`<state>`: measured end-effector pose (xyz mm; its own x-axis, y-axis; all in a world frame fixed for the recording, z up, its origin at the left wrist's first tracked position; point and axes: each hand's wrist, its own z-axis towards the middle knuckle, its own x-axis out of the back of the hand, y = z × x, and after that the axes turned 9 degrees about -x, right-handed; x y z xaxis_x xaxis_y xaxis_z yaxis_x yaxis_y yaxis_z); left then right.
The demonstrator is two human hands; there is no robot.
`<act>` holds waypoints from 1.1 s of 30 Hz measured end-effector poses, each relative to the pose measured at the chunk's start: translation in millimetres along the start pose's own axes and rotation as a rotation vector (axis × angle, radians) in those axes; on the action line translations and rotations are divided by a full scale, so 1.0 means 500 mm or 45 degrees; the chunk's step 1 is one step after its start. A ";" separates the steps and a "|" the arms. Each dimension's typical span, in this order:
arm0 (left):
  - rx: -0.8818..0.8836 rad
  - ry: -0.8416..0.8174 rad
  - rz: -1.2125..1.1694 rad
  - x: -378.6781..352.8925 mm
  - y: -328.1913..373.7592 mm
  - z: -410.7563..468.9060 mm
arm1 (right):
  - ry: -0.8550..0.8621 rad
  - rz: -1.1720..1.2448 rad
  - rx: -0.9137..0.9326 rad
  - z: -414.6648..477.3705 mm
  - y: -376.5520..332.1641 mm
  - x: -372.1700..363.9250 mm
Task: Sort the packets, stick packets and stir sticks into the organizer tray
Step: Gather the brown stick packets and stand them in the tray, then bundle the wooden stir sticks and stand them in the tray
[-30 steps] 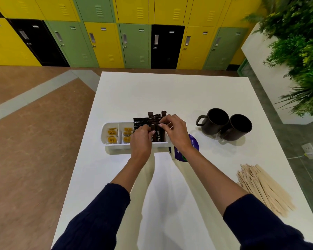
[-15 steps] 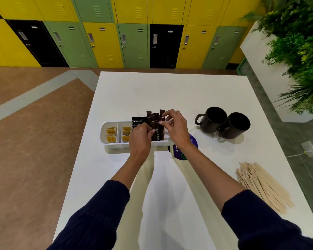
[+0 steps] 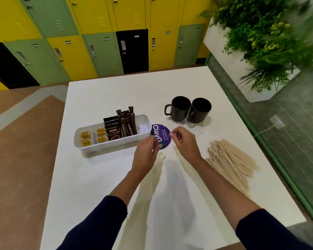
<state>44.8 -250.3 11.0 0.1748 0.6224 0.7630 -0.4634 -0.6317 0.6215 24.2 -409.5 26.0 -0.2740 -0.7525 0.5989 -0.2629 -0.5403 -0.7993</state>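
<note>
The organizer tray (image 3: 108,148) is found at centre left of the frame on the white table (image 3: 101,192), its long side running left to right. Yellow packets (image 3: 85,137) are seen in the two left compartments, black packets (image 3: 113,132) next to them, and brown stick packets (image 3: 127,123) stood upright beyond those; the compartment at the right end appears unfilled, though its contents cannot be made out with certainty. The left hand (image 3: 146,150) is held at the tray's right end, and contact with the wall cannot be confirmed. The right hand (image 3: 185,141) is held a little apart from it, over the table beside a purple round disc (image 3: 164,134). Both hands are seen with fingers loosely curled, and nothing is gripped by either. The stir sticks (image 3: 231,164) are noted as the outstanding item: a loose pile at the right of the frame, to the lower right of both hands and well apart from the tray. Their long axis is laid diagonally, from upper left to lower right. The right hand is judged the nearer, so a reach from that side is expected to be called for, followed by a carry leftward across the disc. Two black mugs (image 3: 188,110) are recorded beyond the hands, clear of that path.
</note>
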 end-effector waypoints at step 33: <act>-0.905 -0.793 0.534 -0.294 0.220 0.047 | -0.059 -0.569 -0.547 -0.183 0.266 0.206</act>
<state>-11.7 -422.1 -28.7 0.2055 -0.0621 0.9767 -0.9617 -0.1978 0.1898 -123.5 -524.2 -14.2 -0.0137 -0.5094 0.8604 -0.6946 -0.6141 -0.3746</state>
